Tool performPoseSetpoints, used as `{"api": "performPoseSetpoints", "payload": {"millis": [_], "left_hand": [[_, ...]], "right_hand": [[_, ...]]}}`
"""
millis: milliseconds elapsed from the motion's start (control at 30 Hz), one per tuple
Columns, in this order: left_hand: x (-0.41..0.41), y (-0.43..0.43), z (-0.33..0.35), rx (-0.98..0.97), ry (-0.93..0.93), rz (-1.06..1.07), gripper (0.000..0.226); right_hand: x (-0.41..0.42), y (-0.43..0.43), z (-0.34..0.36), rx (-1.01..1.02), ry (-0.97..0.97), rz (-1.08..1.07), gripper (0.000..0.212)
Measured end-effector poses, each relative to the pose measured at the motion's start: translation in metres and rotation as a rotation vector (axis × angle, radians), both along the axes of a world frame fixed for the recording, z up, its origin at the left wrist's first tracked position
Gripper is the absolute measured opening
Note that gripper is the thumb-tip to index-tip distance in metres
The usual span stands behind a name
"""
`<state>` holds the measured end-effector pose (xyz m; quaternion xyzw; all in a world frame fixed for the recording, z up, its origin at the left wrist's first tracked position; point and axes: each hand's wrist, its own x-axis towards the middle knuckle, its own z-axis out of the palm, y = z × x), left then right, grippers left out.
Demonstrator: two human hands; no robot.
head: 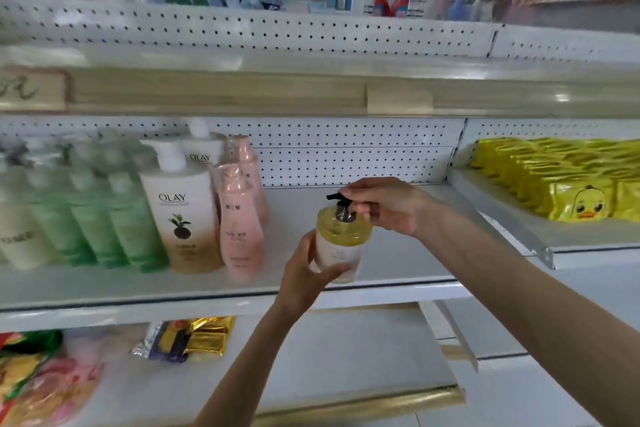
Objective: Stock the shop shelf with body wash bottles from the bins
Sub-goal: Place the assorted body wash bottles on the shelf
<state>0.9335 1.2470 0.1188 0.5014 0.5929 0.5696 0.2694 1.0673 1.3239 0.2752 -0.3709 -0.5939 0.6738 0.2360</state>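
A yellow body wash bottle (341, 239) with a black pump and a white label is held upright over the front of the middle shelf (398, 253). My left hand (306, 276) grips its lower body from the left. My right hand (384, 206) pinches the black pump head from the right. To the left on the same shelf stand two pink bottles (239, 218), two white Olay pump bottles (183, 208) and several green bottles (104, 215).
Yellow duck-print packets (568, 180) fill the neighbouring shelf on the right. Snack packets (194, 336) lie on the lower shelf. The upper shelf carries bottles and bags. A pegboard back wall (346, 156) stands behind the bare right part of the middle shelf.
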Motion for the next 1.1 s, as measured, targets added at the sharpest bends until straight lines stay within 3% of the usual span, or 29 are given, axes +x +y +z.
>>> {"api": "performPoseSetpoints", "payload": {"millis": [167,400,533,767,933,1100], "left_hand": [[-0.021,0.011,-0.01,-0.028,0.028,0.062,0.063],[-0.038,0.017,-0.029,-0.085,0.016,0.09,0.063],[-0.039,0.017,-0.029,-0.102,0.063,0.127,0.064],[-0.042,0.014,-0.021,-0.191,0.001,0.031,0.078],[-0.039,0.011,-0.016,-0.153,-0.065,0.008,0.06],[-0.038,0.01,-0.021,-0.144,-0.037,0.009,0.073]], "right_hand": [[-0.03,0.017,-0.014,-0.044,0.003,0.035,0.005],[-0.045,0.025,-0.035,-0.017,0.002,0.143,0.016],[-0.047,0.02,-0.044,0.245,-0.103,0.106,0.035],[-0.044,0.005,-0.082,0.633,-0.162,-0.178,0.064],[-0.045,0.001,-0.11,0.661,-0.301,-0.136,0.098],[-0.042,0.016,-0.125,0.608,-0.292,-0.064,0.107]]}}
